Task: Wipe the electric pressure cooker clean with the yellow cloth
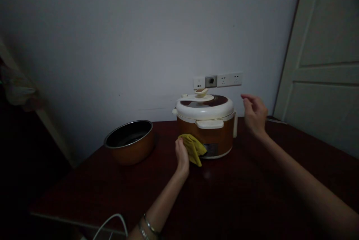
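Right hand (254,114) has free air above the table (252,165), right of the rice cooker (205,135), with no obstacle nearby. Left hand (182,156) and yellow cloth (193,149) sit against the cooker's front. A passable gap remains between them and the pot (129,142). Wall (112,45) blocks reach behind both. Cable (110,227) crosses below the near table edge.

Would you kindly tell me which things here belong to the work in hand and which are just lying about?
In use:
left hand with yellow cloth
rice cooker
right hand

Lying about:
round pot
white cable
wall sockets
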{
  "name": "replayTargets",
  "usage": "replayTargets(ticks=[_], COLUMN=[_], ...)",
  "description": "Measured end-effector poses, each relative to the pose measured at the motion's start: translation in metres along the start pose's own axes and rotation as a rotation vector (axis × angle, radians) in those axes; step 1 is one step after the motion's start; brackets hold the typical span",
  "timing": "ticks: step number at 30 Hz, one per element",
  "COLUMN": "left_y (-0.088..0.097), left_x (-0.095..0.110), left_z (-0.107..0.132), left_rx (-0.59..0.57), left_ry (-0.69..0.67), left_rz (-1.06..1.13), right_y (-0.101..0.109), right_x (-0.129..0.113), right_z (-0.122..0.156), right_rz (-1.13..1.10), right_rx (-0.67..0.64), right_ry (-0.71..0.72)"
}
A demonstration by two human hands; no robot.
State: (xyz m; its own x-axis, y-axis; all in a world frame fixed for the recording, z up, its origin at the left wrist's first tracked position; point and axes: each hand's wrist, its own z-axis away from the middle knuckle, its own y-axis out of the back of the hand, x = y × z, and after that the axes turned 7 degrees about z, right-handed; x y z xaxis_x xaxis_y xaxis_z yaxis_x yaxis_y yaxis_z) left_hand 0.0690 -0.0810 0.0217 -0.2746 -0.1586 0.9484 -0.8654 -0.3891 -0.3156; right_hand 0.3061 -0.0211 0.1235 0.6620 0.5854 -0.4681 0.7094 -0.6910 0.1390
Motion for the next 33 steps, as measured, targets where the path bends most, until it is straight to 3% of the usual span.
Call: replayTargets(ticks=[2, 3, 5, 7, 9, 13, 16, 19, 26, 29, 33], left_y=[0.008, 0.011, 0.016, 0.019, 0.023, 0.034, 0.04, 0.043, 0.042, 0.041, 0.043], left_x=[0.005, 0.008, 0.011, 0.013, 0.015, 0.018, 0.019, 0.019, 0.021, 0.022, 0.025], left_z=[-0.008, -0.012, -0.018, -0.023, -0.025, -0.031, -0.037, -0.039, -0.026, -0.024, -0.029], left_rx=[0.039, 0.049, 0.056, 0.051, 0.037, -0.007, -0.042, -0.08, -0.307, -0.304, -0.236], left_ry=[0.042, 0.058, 0.086, 0.1, 0.098, 0.097, 0.111, 0.13, 0.2, 0.158, 0.089], left_rz=[0.039, 0.044, 0.041, 0.035, 0.033, 0.033, 0.028, 0.002, -0.14, -0.209, -0.284], right_y=[0.012, 0.015, 0.013, -0.002, -0.025, -0.072, -0.085, -0.074, -0.02, -0.025, -0.059], right_x=[-0.022, -0.035, -0.059, -0.078, -0.087, -0.077, -0.063, -0.052, -0.02, -0.023, -0.047], right_z=[0.025, 0.042, 0.079, 0.117, 0.146, 0.167, 0.164, 0.163, 0.161, 0.159, 0.157], right_rz=[0.09, 0.119, 0.161, 0.162, 0.179, 0.325, 0.378, 0.399, 0.459, 0.451, 0.429], right_rx=[0.02, -0.06, -0.364, -0.554, -0.596, -0.579, -0.582, -0.592, -0.674, -0.668, -0.62], right_ry=[0.269, 0.452, 0.808, 1.09, 1.204, 1.168, 1.096, 1.074, 1.073, 1.07, 1.048])
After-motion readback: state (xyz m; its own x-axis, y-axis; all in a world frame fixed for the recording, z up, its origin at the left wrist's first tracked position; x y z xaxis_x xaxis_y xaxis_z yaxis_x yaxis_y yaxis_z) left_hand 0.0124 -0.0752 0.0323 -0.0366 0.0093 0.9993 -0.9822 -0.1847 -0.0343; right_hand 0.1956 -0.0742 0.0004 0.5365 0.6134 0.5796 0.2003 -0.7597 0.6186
